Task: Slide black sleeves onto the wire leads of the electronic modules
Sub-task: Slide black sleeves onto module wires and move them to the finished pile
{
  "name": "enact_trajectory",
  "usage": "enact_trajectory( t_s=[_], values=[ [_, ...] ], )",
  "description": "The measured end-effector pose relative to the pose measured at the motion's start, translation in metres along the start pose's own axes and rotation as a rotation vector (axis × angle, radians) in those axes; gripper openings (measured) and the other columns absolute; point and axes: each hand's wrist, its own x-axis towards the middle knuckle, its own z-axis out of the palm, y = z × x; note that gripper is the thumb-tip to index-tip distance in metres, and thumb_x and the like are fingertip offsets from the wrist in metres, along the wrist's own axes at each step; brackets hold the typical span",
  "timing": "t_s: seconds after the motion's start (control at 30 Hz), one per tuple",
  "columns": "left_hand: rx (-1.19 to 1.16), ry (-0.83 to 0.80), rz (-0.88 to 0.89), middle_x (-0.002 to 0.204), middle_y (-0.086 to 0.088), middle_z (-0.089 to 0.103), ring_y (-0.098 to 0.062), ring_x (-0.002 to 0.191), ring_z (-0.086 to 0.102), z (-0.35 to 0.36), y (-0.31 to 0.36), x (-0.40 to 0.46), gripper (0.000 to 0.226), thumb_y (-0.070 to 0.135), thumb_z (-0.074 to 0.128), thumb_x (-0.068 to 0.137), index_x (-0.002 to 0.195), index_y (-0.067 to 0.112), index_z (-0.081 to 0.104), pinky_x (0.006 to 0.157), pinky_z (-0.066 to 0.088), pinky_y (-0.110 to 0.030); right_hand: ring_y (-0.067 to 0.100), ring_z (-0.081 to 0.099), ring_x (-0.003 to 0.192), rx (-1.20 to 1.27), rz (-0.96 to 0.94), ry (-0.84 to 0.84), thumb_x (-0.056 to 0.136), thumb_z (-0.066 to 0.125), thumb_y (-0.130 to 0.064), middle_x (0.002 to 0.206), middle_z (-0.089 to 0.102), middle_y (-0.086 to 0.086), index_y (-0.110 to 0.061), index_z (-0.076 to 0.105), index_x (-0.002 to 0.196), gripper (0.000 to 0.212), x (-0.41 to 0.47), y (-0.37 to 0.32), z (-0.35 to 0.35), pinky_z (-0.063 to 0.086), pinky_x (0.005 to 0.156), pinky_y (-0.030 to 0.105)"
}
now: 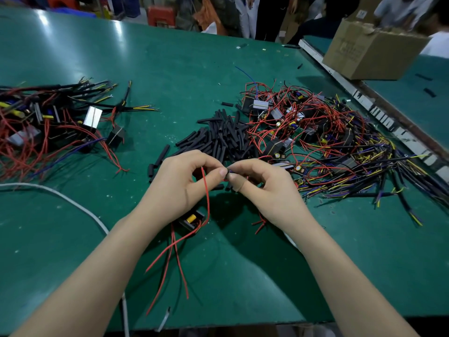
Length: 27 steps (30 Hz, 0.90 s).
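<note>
Left hand [187, 183] pinching a red wire lead [207, 190] at frame centre, right hand [264, 188] pinching a black sleeve [228, 171] against it, module [192, 221] on green table [73, 227] beneath, loose sleeves pile [222, 137] just above.

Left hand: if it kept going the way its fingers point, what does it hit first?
The left hand points right, at the right hand. Their fingertips already nearly meet around a short black sleeve, so it would meet that sleeve and the right hand's fingertips first. Depth is unclear from this single view.
</note>
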Motion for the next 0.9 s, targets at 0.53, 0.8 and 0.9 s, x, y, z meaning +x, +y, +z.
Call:
enact_trajectory(
  t_s=[0.53, 0.8, 0.9],
  values=[
    [0.096, -0.002, 0.044, 0.08, 0.006, 0.064, -0.009, 0.076, 0.056, 0.004, -0.002, -0.001, 0.014, 0.029, 0.057, 0.084, 0.088, 0.021, 0.068, 0.074, 0.044, -0.03, 0.011, 0.056, 0.078, -0.318, -0.084, -0.022, 0.091, 0.061, -0.014, 0.085, 0.065, 0.001, -0.013, 0.072, 0.095, 0.012, -0.001, 0.0, 0.004, 0.044, 0.073, 0.025],
    [0.131, -0.045, 0.142, 0.079, 0.003, 0.061, -0.014, 0.073, 0.054, 0.004, 0.001, -0.001, 0.014, 0.02, 0.058, 0.084, 0.087, 0.011, 0.068, 0.071, 0.045, -0.032, 0.011, 0.048, 0.062, -0.353, -0.017, 0.047, 0.084, 0.055, -0.012, 0.071, 0.063, -0.007, -0.026, 0.066, 0.095, 0.021, -0.003, 0.003, 0.014, 0.045, 0.065, 0.034],
    [0.101, -0.028, 0.095, 0.08, 0.002, 0.063, -0.013, 0.075, 0.055, 0.004, -0.001, 0.001, 0.014, 0.024, 0.057, 0.084, 0.087, 0.015, 0.067, 0.072, 0.044, -0.031, 0.011, 0.054, 0.067, -0.308, 0.005, 0.132, 0.088, 0.059, -0.017, 0.073, 0.066, -0.009, -0.026, 0.066, 0.094, 0.013, -0.004, 0.006, 0.018, 0.047, 0.067, 0.035]
  ],
)
